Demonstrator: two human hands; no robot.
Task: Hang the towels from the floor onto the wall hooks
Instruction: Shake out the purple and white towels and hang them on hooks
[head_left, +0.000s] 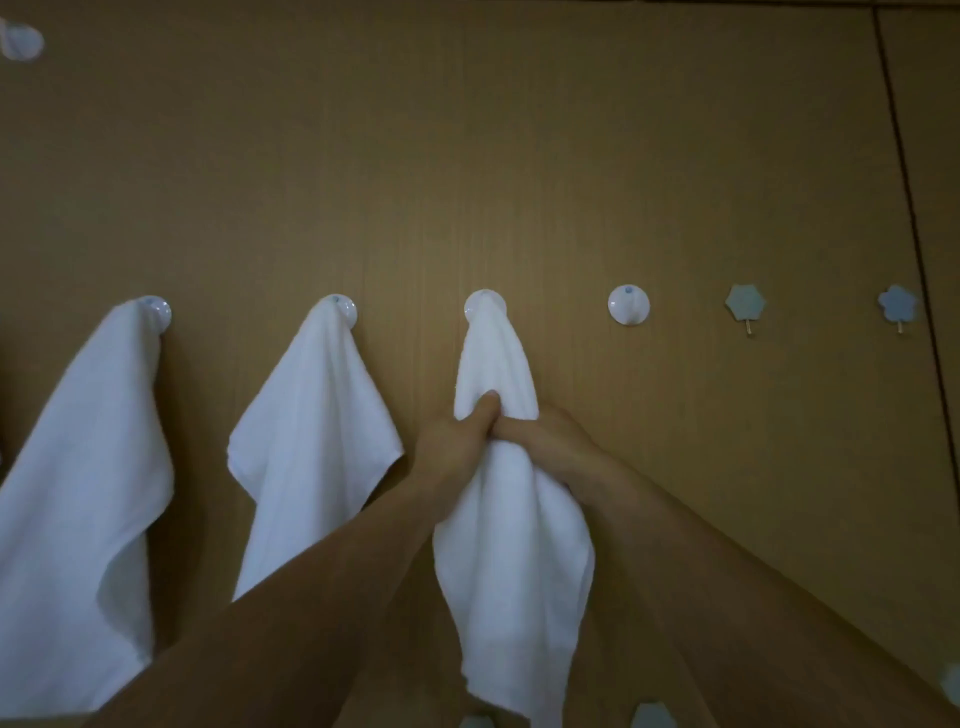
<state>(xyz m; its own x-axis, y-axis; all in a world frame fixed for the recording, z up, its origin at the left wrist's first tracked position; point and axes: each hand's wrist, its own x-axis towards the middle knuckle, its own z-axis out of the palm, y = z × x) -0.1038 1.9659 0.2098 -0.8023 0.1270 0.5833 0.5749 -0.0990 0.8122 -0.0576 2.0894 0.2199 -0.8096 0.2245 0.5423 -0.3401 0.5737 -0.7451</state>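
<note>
A row of round white hooks runs across the brown wooden wall. A white towel (511, 545) hangs from the third hook (484, 302). My left hand (457, 441) and my right hand (550, 441) both grip this towel about a third of the way down, thumbs meeting at its front. Two more white towels hang to the left, one (78, 493) from the first hook (156, 310) and one (306, 447) from the second hook (343, 309). The fourth round hook (628, 305) to the right is bare.
Two small pale blue flower-shaped hooks (745, 304) (897, 304) sit further right, bare. A dark vertical seam (904, 182) divides the wall panels at right. Another white hook (21, 40) shows at the top left corner. Pale shapes (652, 716) peek in at the bottom edge.
</note>
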